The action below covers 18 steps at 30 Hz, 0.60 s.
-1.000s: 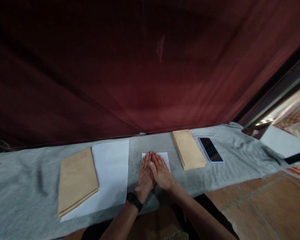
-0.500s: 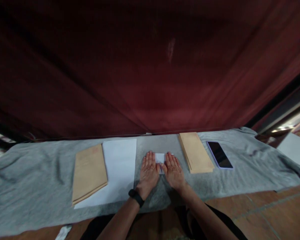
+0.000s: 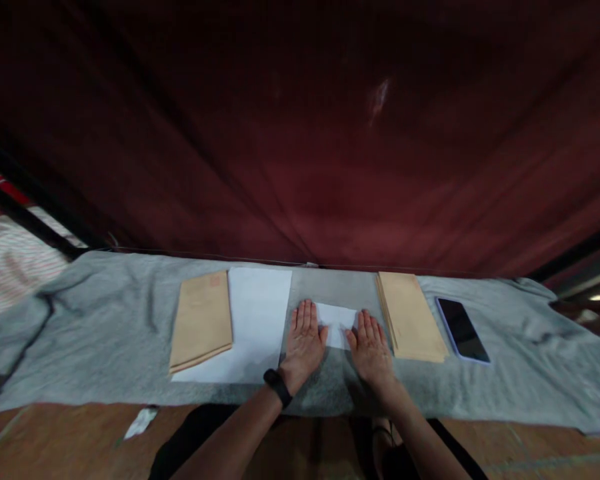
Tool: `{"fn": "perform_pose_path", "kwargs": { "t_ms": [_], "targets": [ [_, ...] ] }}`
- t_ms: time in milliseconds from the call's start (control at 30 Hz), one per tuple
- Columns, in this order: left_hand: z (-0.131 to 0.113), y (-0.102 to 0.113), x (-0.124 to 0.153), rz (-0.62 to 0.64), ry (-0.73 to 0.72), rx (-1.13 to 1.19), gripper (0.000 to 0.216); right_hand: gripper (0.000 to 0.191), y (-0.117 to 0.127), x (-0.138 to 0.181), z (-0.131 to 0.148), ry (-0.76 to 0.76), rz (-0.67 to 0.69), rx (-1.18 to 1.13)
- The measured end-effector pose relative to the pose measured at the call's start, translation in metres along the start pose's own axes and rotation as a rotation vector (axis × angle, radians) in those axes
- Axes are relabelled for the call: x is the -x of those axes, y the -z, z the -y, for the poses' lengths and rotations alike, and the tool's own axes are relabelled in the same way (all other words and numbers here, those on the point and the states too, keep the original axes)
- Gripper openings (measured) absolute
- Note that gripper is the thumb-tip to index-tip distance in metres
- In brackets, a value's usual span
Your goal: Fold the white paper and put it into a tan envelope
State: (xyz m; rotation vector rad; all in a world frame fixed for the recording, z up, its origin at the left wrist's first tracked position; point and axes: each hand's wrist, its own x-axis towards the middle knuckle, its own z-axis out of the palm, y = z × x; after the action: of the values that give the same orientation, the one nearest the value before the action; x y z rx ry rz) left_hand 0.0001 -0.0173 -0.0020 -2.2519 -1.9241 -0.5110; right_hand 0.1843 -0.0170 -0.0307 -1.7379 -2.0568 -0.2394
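In the head view, the left hand (image 3: 304,341) and the right hand (image 3: 373,355) are lying flat and apart, palms down, fingers straight and close together, gripping nothing. Between them a small piece of white paper (image 3: 337,325) is resting on the grey cloth (image 3: 125,340), its left end meeting the left hand and its right end meeting the right fingertips. A black wristband (image 3: 278,388) is circling the left wrist. To the left, brown envelopes (image 3: 203,321) are partly covering a larger white sheet (image 3: 261,325). Just beside the right hand, a second stack of envelopes (image 3: 414,320) is lying, and a phone (image 3: 463,330) is resting to its right. Behind, a dark red curtain (image 3: 300,160) is hanging.
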Motion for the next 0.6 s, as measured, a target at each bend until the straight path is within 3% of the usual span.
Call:
{"fn": "perform_pose_path", "kwargs": {
  "t_ms": [133, 267, 400, 600],
  "targets": [
    [-0.014, 0.006, 0.010, -0.021, -0.144, 0.061, 0.061, 0.060, 0.013, -0.005, 0.010, 0.024, 0.034, -0.081],
    [-0.025, -0.005, 0.023, 0.027, -0.240, 0.104, 0.062, 0.057, 0.019, -0.006, 0.036, 0.147, 0.145, -0.268],
    [-0.025, -0.013, 0.029, 0.067, -0.221, 0.122, 0.065, 0.055, 0.016, -0.001, 0.051, 0.172, 0.209, -0.323],
    [-0.021, -0.003, 0.031, 0.092, -0.189, 0.111, 0.059, 0.055, 0.006, 0.004, 0.037, 0.223, 0.160, -0.196]
  ]
}}
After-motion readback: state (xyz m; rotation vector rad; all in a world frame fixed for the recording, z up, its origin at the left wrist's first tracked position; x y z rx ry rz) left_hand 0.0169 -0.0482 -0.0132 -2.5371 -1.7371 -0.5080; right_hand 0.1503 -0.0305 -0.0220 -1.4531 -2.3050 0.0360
